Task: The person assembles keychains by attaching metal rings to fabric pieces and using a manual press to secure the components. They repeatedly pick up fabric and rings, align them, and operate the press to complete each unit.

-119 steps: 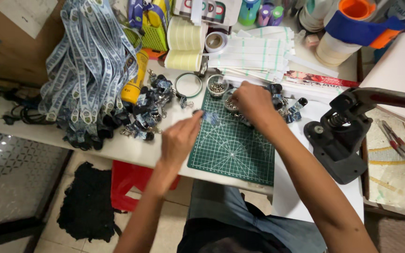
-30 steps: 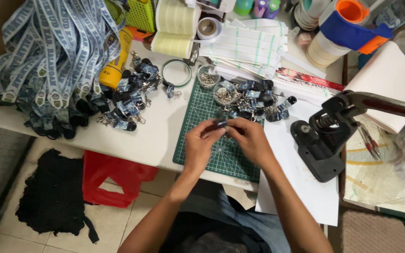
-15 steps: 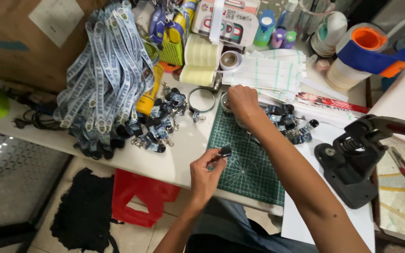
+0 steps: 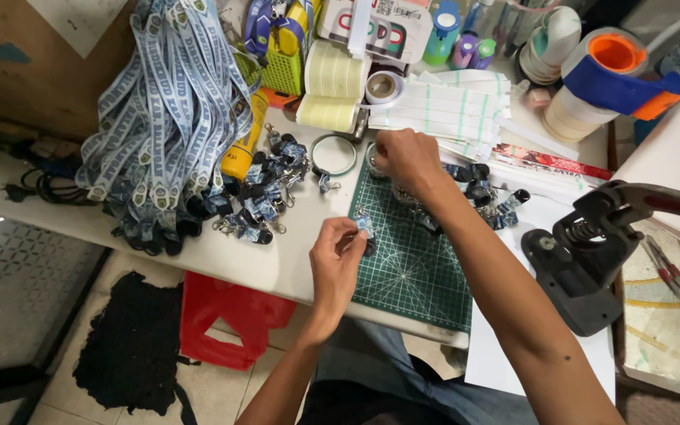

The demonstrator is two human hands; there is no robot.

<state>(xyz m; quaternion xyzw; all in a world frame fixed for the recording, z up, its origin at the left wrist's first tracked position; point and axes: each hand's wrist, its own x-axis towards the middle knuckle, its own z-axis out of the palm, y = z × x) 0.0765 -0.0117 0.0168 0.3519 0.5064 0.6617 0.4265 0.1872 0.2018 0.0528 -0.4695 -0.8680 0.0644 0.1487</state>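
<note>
My left hand [image 4: 336, 256] pinches a small blue lanyard end piece with a metal clip [image 4: 366, 227] above the left edge of the green cutting mat [image 4: 411, 271]. My right hand [image 4: 400, 157] reaches to the far edge of the mat, fingers closed down over a small round dish that it mostly hides. Whether it grips anything there is hidden. A pile of finished blue clip pieces [image 4: 265, 197] lies left of the mat.
A big bundle of blue-and-white lanyards [image 4: 167, 110] hangs over the table's left side. A black hand press [image 4: 592, 252] stands at right. Tape rolls [image 4: 332, 94], white strips [image 4: 450, 106] and a stacked tape tower [image 4: 600, 79] crowd the back. A red bag [image 4: 230, 315] lies on the floor.
My hands were together over the mat a second ago. My right hand has since reached to the far edge and stays there, while my left hand holds the clip piece nearer me.
</note>
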